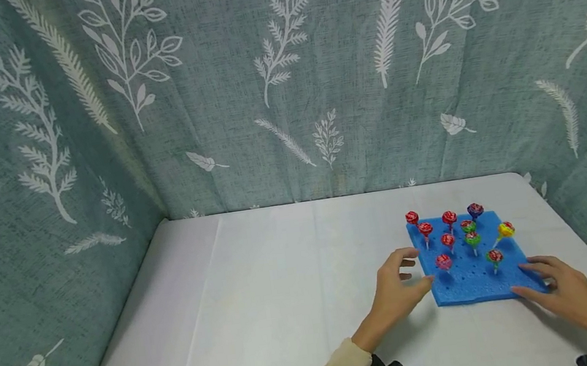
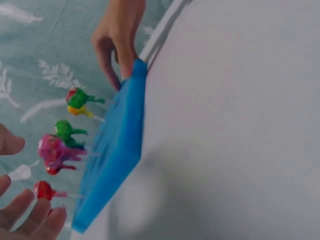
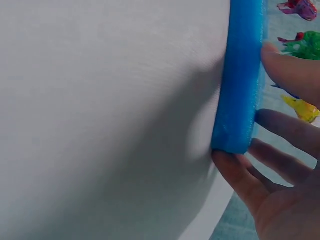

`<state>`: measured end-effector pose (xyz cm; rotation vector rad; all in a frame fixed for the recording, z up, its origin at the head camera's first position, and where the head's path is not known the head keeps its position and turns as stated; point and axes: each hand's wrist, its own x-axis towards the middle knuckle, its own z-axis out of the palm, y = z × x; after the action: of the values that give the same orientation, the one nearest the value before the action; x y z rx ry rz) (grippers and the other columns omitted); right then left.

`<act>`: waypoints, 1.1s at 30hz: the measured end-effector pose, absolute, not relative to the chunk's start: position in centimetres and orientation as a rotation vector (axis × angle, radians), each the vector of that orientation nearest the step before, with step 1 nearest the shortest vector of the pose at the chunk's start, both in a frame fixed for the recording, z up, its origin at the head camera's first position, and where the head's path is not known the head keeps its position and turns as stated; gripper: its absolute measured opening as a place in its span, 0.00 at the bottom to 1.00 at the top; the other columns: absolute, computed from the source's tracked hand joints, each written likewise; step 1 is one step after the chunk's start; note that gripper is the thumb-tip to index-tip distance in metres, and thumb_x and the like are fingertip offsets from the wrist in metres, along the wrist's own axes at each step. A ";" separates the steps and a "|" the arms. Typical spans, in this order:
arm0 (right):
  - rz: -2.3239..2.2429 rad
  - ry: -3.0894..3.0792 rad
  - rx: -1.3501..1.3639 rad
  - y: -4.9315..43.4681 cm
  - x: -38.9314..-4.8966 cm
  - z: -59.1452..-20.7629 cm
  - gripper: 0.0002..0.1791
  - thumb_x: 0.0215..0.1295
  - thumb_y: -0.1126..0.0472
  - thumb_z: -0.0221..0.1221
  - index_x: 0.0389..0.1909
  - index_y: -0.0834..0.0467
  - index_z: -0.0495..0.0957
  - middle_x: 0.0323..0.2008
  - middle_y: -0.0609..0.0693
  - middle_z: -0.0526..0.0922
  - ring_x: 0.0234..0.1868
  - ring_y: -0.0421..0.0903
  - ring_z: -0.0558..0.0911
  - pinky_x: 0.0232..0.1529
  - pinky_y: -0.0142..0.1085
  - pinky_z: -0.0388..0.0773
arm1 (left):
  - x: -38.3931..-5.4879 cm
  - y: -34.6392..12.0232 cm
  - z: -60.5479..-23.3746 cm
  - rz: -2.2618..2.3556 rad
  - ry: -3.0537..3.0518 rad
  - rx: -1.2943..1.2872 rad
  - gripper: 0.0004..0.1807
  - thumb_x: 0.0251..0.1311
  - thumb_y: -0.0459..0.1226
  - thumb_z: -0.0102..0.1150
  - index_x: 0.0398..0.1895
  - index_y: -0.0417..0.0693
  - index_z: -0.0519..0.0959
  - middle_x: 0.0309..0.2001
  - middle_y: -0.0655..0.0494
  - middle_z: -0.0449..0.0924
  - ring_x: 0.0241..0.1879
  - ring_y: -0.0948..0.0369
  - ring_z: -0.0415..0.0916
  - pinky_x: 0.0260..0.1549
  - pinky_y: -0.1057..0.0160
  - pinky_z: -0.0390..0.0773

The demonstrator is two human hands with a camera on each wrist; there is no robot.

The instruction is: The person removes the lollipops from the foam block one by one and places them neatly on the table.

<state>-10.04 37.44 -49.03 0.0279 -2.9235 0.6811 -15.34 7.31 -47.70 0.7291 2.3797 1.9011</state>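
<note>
A blue foam block [image 1: 480, 289] lies on the white table, with several wrapped lollipops standing in it on their sticks. Among them are a pink lollipop [image 1: 444, 261], a yellow lollipop [image 1: 506, 230], a purple lollipop [image 1: 475, 209] and a green lollipop [image 1: 471, 238]; others are red. My right hand [image 1: 564, 291] holds the block's near right corner; in the right wrist view its thumb and fingers are bent around the foam [image 3: 239, 75]. Beside the left edge, my left hand [image 1: 393, 290] has its fingers spread, and the left wrist view shows it apart from the foam.
The white table [image 1: 264, 298] extends far to the left of the block. Its right edge runs close by the right hand. Leaf-patterned green cloth [image 1: 281, 86] hangs behind the table and on both sides. The block has small holes in its top.
</note>
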 end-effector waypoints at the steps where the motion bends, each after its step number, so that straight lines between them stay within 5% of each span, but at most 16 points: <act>1: 0.674 -2.918 0.034 37.5 -10.1 -49.0 0.34 0.49 0.49 0.71 0.46 0.74 0.77 0.48 0.70 0.71 0.41 0.68 0.77 0.35 0.57 0.76 | -15.4 7.6 -47.7 1.905 2.377 0.728 0.24 0.56 0.34 0.63 0.57 0.44 0.72 0.54 0.49 0.75 0.52 0.54 0.74 0.46 0.65 0.76; 9: 0.667 -2.878 0.070 37.5 -10.3 -48.8 0.32 0.43 0.52 0.74 0.42 0.73 0.79 0.45 0.68 0.74 0.35 0.63 0.79 0.31 0.55 0.77 | -15.8 9.5 -47.9 1.919 2.377 0.739 0.21 0.54 0.34 0.65 0.52 0.41 0.75 0.49 0.50 0.77 0.47 0.58 0.75 0.42 0.67 0.78; 20: 0.654 -2.975 0.008 37.6 -10.4 -48.3 0.35 0.48 0.47 0.71 0.44 0.74 0.77 0.47 0.71 0.72 0.39 0.66 0.78 0.35 0.57 0.76 | -16.5 12.4 -48.7 1.925 2.420 0.771 0.14 0.53 0.27 0.65 0.43 0.44 0.76 0.41 0.58 0.77 0.41 0.71 0.73 0.35 0.76 0.76; 33: 0.638 -3.034 -0.057 37.4 -10.7 -48.1 0.38 0.49 0.44 0.69 0.46 0.75 0.76 0.49 0.73 0.70 0.42 0.68 0.77 0.37 0.58 0.74 | -16.2 13.6 -48.1 2.035 2.392 0.782 0.12 0.50 0.25 0.67 0.38 0.42 0.79 0.38 0.54 0.76 0.39 0.70 0.76 0.33 0.77 0.76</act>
<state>-10.70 37.43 -48.06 -0.0572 -3.0342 0.6378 -16.18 13.64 -48.14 0.7821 2.3916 2.0350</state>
